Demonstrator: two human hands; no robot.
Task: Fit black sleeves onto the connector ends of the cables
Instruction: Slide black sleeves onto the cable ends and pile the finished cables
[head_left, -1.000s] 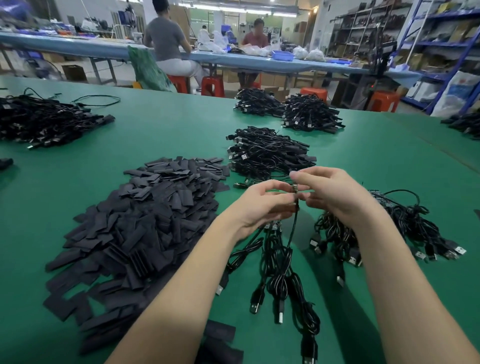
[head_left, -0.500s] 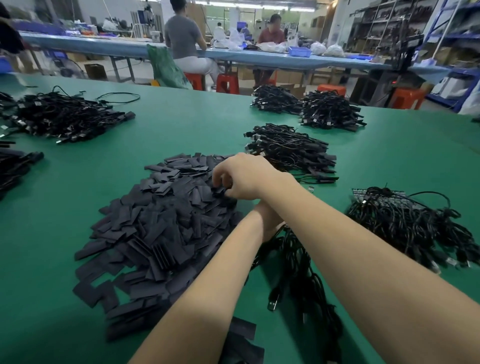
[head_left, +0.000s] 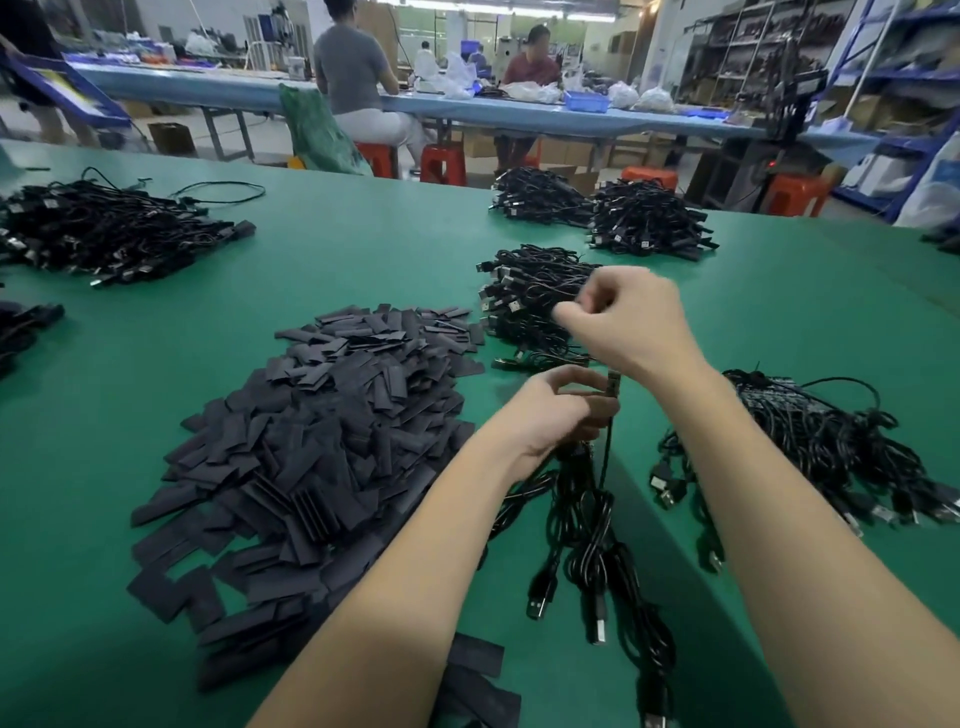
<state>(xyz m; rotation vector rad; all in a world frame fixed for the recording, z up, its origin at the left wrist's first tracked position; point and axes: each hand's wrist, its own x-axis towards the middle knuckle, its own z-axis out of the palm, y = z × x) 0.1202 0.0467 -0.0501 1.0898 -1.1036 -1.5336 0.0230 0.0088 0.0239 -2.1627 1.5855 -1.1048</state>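
Note:
My left hand (head_left: 545, 415) grips a bundle of black cables (head_left: 597, 525) just below their tops, and one connector end (head_left: 614, 383) sticks up past its fingers. The rest of the bundle trails toward me on the green table (head_left: 363, 249). My right hand (head_left: 631, 325) hovers above and slightly behind that connector. Its thumb and forefinger are pinched on a black sleeve, which is blurred and mostly hidden by the fingers. The large pile of flat black sleeves (head_left: 311, 441) lies to the left of my hands.
Cable heaps lie behind my hands (head_left: 524, 296), at my right (head_left: 831, 447), at the far right (head_left: 644, 218) and at the far left (head_left: 104, 234). Loose sleeves (head_left: 478, 686) lie near my left forearm. Two people sit at a blue bench beyond the table.
My right hand has come back from the sleeve pile to above the connector, fingers pinched. My left hand has kept its hold on the cable bundle.

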